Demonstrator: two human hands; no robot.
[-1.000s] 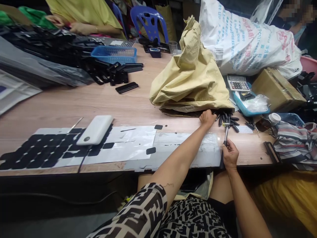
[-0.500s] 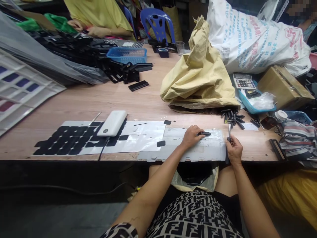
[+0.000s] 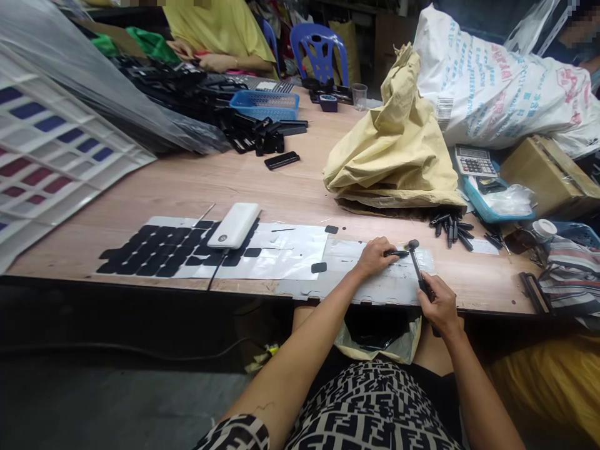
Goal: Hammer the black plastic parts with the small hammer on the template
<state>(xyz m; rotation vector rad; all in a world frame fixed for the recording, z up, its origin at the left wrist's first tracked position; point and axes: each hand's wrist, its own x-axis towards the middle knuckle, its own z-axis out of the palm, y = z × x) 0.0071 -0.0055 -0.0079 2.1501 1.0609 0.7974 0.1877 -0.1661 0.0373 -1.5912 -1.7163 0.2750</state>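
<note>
My left hand (image 3: 375, 256) is closed on a small black pen-like part (image 3: 397, 253), which lies low over the grey-white mat (image 3: 347, 281) at the table's front edge. In my right hand (image 3: 439, 302) is a hammer (image 3: 420, 275), gripped by its dark handle. The hammer's head is right beside the free end of the black part; whether they touch I cannot tell. Several similar black parts (image 3: 450, 230) lie in a heap beyond my right hand.
Left of the mat, a white power bank (image 3: 235, 226) with a cable rests on a sheet of black stickers (image 3: 154, 250). A yellow sack (image 3: 398, 156) stands behind the mat. A blue tray (image 3: 497, 203) and a cardboard box (image 3: 548, 172) are to the right. Across the table sits a person in yellow (image 3: 220, 31).
My right hand has swung the hammer leftward, from upright at the mat's right side to the black part's end. My left hand keeps its hold. The whole view has shifted slightly.
</note>
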